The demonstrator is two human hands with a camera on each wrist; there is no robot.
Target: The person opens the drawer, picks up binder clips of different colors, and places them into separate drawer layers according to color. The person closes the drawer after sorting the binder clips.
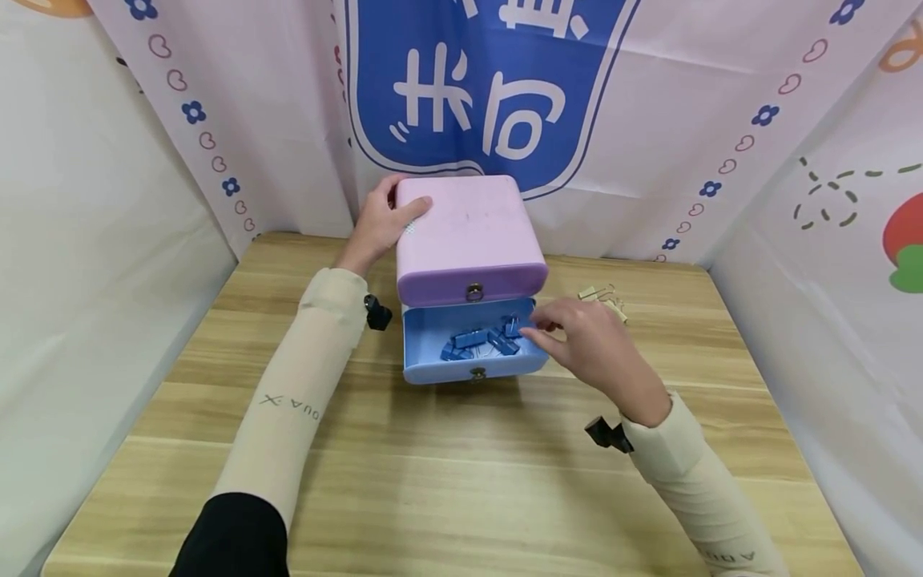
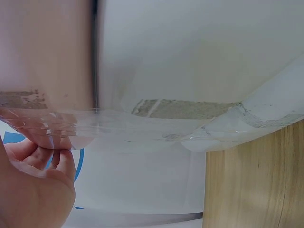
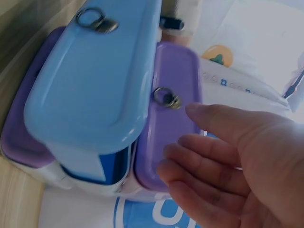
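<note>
While a wooden table (image 1: 461,481) spreads across the lower frame, a storage box (image 1: 469,224) with a pink top stands at its upper middle, touching the left hand. Its purple top drawer (image 1: 433,288) is closed, whereas the blue drawer (image 1: 433,373) below is out, so I'd judge opening done, sorting at least partly done, closing left.

The left arm (image 1: 296,385) stretches up from lower left, and the left hand (image 1: 376,223) is clamped on the box's upper left corner, thumb on top, other fingers bent behind the edge. The right arm (image 1: 692,465) slants in from lower right; the right hand (image 1: 594,344) hovers at the drawer's right end, thumb and loosely bent fingers apart, nothing visible between them. I can't tell whether the thumb meets the rim.

Blue clips (image 1: 472,338) lie jumbled inside the drawer; gold clips (image 1: 590,295) lie on the table just beyond the right hand, perhaps left to deal with. Smallest is the metal ring (image 1: 473,294) on the top drawer's front
</note>
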